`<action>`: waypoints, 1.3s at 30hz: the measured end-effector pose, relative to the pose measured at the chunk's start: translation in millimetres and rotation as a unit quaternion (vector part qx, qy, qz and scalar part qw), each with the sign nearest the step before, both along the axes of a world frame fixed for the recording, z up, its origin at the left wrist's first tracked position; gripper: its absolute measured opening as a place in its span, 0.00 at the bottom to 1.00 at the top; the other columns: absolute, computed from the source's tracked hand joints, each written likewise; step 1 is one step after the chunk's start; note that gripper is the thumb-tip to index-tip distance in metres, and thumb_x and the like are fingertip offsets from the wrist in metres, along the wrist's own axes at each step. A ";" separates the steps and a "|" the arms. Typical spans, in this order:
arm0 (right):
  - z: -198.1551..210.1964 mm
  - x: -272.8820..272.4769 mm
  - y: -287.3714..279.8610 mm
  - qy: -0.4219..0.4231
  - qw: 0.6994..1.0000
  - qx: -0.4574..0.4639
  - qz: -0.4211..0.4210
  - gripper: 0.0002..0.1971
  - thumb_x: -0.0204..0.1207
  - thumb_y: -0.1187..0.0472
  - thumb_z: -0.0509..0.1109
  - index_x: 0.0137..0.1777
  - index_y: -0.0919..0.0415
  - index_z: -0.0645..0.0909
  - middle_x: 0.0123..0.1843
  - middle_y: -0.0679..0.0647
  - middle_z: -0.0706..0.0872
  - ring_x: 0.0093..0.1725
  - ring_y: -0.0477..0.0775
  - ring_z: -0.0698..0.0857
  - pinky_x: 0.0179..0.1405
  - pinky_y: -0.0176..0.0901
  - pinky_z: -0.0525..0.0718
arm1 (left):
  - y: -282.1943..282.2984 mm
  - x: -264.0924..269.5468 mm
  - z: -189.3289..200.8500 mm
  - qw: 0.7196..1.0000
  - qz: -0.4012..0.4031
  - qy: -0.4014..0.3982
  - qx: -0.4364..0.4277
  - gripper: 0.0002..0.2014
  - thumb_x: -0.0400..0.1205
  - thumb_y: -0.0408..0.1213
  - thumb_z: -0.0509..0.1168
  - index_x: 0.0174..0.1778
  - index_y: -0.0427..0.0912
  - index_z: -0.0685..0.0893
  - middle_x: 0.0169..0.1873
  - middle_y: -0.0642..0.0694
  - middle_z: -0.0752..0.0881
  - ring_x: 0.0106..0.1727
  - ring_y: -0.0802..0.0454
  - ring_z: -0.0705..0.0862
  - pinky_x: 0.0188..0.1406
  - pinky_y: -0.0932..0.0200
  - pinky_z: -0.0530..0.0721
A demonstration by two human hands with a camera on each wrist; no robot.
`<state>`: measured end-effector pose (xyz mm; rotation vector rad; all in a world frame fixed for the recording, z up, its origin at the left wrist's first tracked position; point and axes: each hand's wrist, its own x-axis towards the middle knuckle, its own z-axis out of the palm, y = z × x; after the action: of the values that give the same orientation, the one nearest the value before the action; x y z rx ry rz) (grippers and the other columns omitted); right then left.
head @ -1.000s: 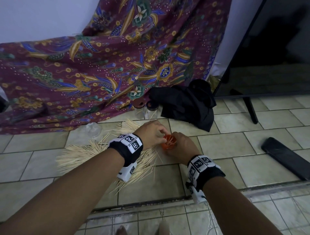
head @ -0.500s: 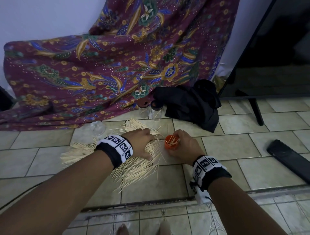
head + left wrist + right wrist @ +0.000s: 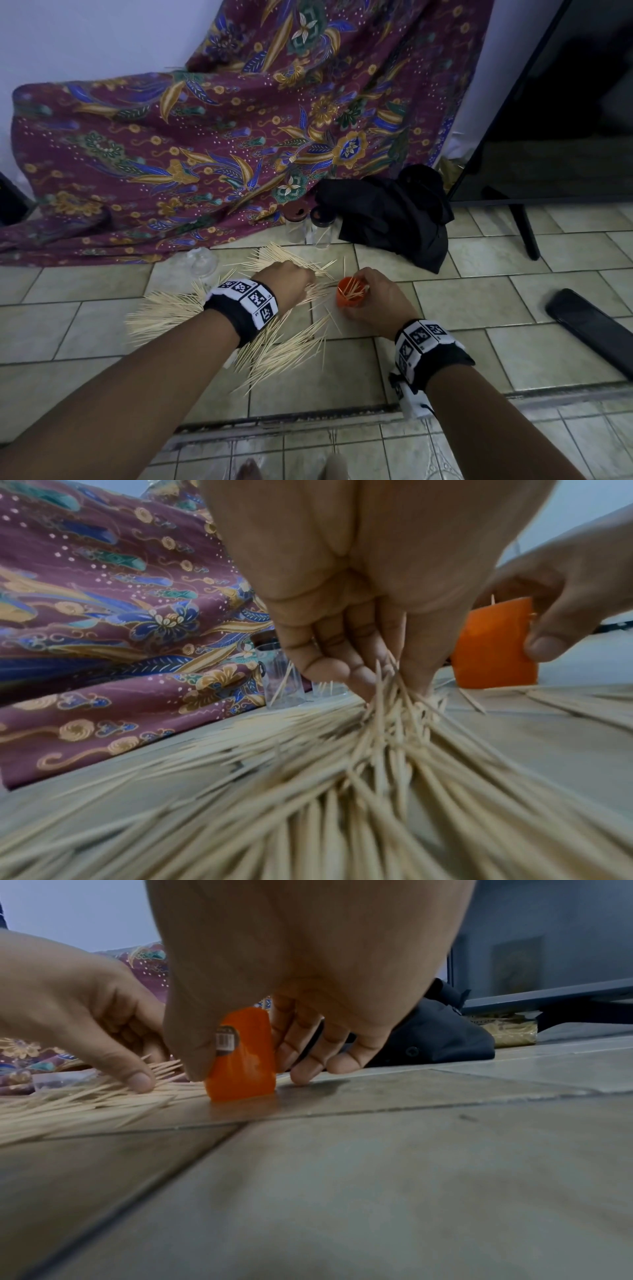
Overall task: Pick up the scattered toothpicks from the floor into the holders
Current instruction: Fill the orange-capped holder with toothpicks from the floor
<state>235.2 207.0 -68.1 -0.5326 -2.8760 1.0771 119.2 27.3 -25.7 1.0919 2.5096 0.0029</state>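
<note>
Grabbing toothpicks off the tiled floor, orange holder standing by

Our left hand [image 3: 346, 593] is down in the big toothpick pile [image 3: 191, 308], its fingers [image 3: 329, 666] bunched together and pinching a small bundle. Our right hand [image 3: 373, 301] has thumb and fingers [image 3: 304, 1053] wrapped round the orange holder [image 3: 349, 294], which stands upright on the floor [image 3: 513, 308] just right of the pile with a few picks already in it. Two clear jars [image 3: 308, 226] sit further back by the patterned cloth [image 3: 205, 144]

Toothpicks [image 3: 219, 308]: too many to count. Orange holder [image 3: 349, 298]: one. Clear jars [image 3: 310, 228]: two, at twelve o'clock. Phone [image 3: 589, 325]: one, at three o'clock. Hands: two.
</note>
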 end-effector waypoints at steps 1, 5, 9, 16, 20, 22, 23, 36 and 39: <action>0.2 0.0 -0.1 0.001 1.000 0.000 0.002 0.25 0.64 0.43 0.81 0.57 0.47 0.75 0.54 0.45 0.83 0.52 0.48 0.84 0.55 0.46 0.84 | -0.3 -0.6 0.1 1.000 0.022 -0.009 0.013 0.20 0.83 0.38 0.61 0.72 0.53 0.78 0.60 0.38 0.83 0.60 0.38 0.82 0.60 0.48 0.82; 1.4 0.4 -0.2 0.005 1.000 0.005 0.007 0.25 0.65 0.44 0.81 0.58 0.49 0.76 0.54 0.44 0.82 0.53 0.49 0.84 0.55 0.46 0.84 | -1.6 -4.8 6.1 0.993 0.081 -0.045 0.077 0.10 0.82 0.39 0.66 0.57 0.48 0.87 0.52 0.43 0.87 0.54 0.44 0.85 0.54 0.57 0.82; 2.1 0.3 -0.8 0.005 1.000 0.007 0.008 0.25 0.66 0.44 0.81 0.60 0.50 0.77 0.56 0.45 0.82 0.53 0.49 0.83 0.55 0.44 0.83 | -2.2 -11.4 10.4 0.976 0.134 -0.078 0.150 0.13 0.78 0.37 0.72 0.29 0.50 0.80 0.29 0.55 0.83 0.33 0.54 0.79 0.33 0.67 0.72; 3.1 0.4 -0.9 0.010 1.000 0.001 0.014 0.25 0.66 0.45 0.81 0.59 0.51 0.78 0.56 0.46 0.83 0.53 0.48 0.83 0.55 0.45 0.84 | -2.6 -16.5 21.7 0.949 0.168 -0.112 0.241 0.03 0.75 0.39 0.77 0.40 0.49 0.89 0.34 0.54 0.87 0.29 0.61 0.82 0.26 0.74 0.72; 4.3 1.4 -0.6 0.006 1.000 -0.007 0.013 0.25 0.66 0.45 0.82 0.59 0.50 0.78 0.56 0.46 0.83 0.53 0.48 0.84 0.56 0.46 0.84 | -1.9 -19.3 25.0 0.938 0.173 -0.134 0.270 0.05 0.75 0.39 0.77 0.43 0.46 0.90 0.36 0.48 0.89 0.29 0.57 0.82 0.33 0.63 0.79; 3.7 1.6 -0.7 0.007 1.000 -0.011 0.015 0.25 0.65 0.45 0.82 0.59 0.50 0.78 0.55 0.46 0.83 0.52 0.48 0.84 0.55 0.46 0.84 | -1.9 -18.8 27.9 0.933 0.166 -0.141 0.288 0.03 0.75 0.39 0.77 0.41 0.48 0.90 0.38 0.42 0.89 0.35 0.49 0.84 0.39 0.57 0.82; 3.5 1.6 -1.2 0.008 1.000 -0.010 0.017 0.24 0.65 0.45 0.82 0.58 0.49 0.78 0.55 0.46 0.84 0.52 0.48 0.84 0.54 0.45 0.84 | -1.4 -17.4 30.3 0.927 0.164 -0.149 0.304 0.02 0.75 0.39 0.76 0.41 0.49 0.90 0.38 0.41 0.89 0.36 0.49 0.84 0.40 0.58 0.82; 0.8 0.0 -4.1 0.020 0.999 0.019 0.021 0.24 0.65 0.42 0.80 0.57 0.50 0.80 0.51 0.46 0.85 0.47 0.47 0.85 0.49 0.44 0.84 | 35.9 11.4 28.3 0.904 0.107 -0.190 0.367 0.02 0.74 0.37 0.77 0.41 0.47 0.92 0.34 0.52 0.90 0.38 0.60 0.87 0.46 0.60 0.86; -0.8 -0.8 -3.9 0.018 0.999 0.022 0.020 0.23 0.65 0.43 0.80 0.55 0.50 0.80 0.49 0.46 0.85 0.46 0.48 0.85 0.47 0.45 0.85 | 37.5 12.2 19.3 0.925 0.090 -0.164 0.332 0.02 0.74 0.39 0.77 0.39 0.51 0.91 0.31 0.56 0.88 0.35 0.64 0.85 0.42 0.65 0.82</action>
<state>234.4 203.2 -68.9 -0.4512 -2.8842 1.0158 131.5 64.8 -6.5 0.9679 2.3230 1.0633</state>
